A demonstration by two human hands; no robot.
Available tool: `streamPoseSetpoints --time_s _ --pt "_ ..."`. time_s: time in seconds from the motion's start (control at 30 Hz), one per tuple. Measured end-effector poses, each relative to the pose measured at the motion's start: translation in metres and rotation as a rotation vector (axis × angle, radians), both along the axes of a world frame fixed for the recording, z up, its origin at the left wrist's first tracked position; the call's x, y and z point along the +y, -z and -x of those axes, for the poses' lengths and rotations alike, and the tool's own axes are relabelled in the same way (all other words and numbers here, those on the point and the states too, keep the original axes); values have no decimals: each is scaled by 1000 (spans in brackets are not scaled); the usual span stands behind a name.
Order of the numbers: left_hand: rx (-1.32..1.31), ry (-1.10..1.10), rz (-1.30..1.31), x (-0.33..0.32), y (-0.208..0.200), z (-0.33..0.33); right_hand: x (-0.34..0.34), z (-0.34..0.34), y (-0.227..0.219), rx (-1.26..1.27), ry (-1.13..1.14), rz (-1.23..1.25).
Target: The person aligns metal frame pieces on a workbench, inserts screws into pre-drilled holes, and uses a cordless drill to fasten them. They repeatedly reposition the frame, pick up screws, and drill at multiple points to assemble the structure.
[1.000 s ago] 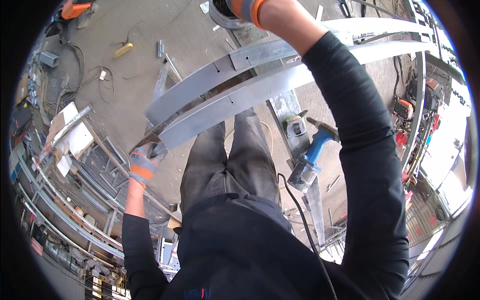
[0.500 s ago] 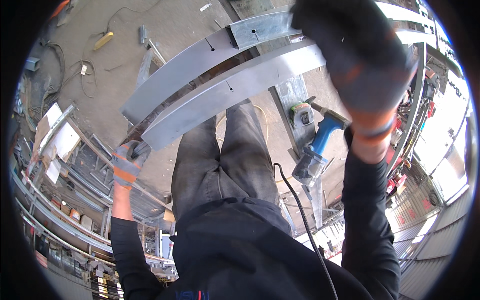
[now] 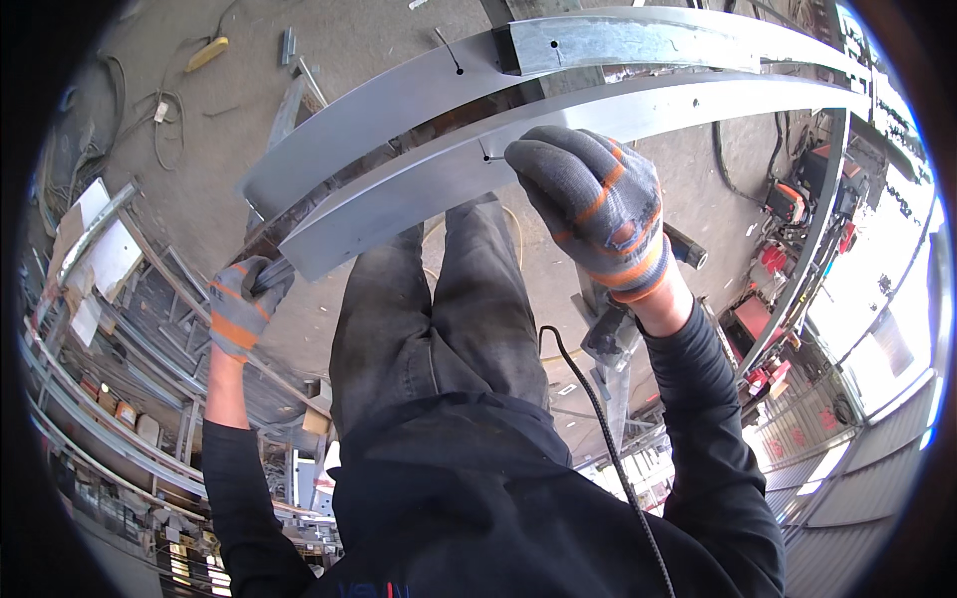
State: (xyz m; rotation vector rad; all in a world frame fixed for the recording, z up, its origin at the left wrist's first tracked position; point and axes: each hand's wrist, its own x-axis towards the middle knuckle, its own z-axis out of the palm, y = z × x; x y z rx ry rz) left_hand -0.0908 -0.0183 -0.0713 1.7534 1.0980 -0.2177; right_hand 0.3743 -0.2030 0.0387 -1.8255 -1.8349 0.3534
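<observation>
Two long pale metal profiles run side by side across the upper view, the near profile [image 3: 399, 204] and the far profile [image 3: 374, 125]. Each has a small dark hole with a thin line beside it. My left hand [image 3: 242, 307], in a grey and orange glove, is closed at the left end of the near profile; what its fingers grip is hard to make out. At the near profile's front edge, close to its hole, my right hand [image 3: 598, 209] has its gloved fingers curled together. Whatever lies inside them is hidden.
A galvanized piece [image 3: 638, 45] continues the far profile to the right. Part of a power tool [image 3: 610, 337] shows below my right hand. A yellow object [image 3: 206, 54] and cables lie on the floor at left. Metal stock [image 3: 130, 429] is racked at lower left, red equipment [image 3: 773, 259] at right.
My right hand has come down and left from a raised, blurred position to the near profile's edge, covering much of the power tool. My left hand stays at the profile's end.
</observation>
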Motion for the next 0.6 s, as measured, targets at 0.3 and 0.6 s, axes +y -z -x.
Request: streamPoseSetpoints --time_s 0.3,0.6 --pt "2 37 -66 -1 -5 -5 9 2 -8 5 -61 40" --pt "-10 48 -106 -3 -3 -6 9 2 -10 -7 -135 144"
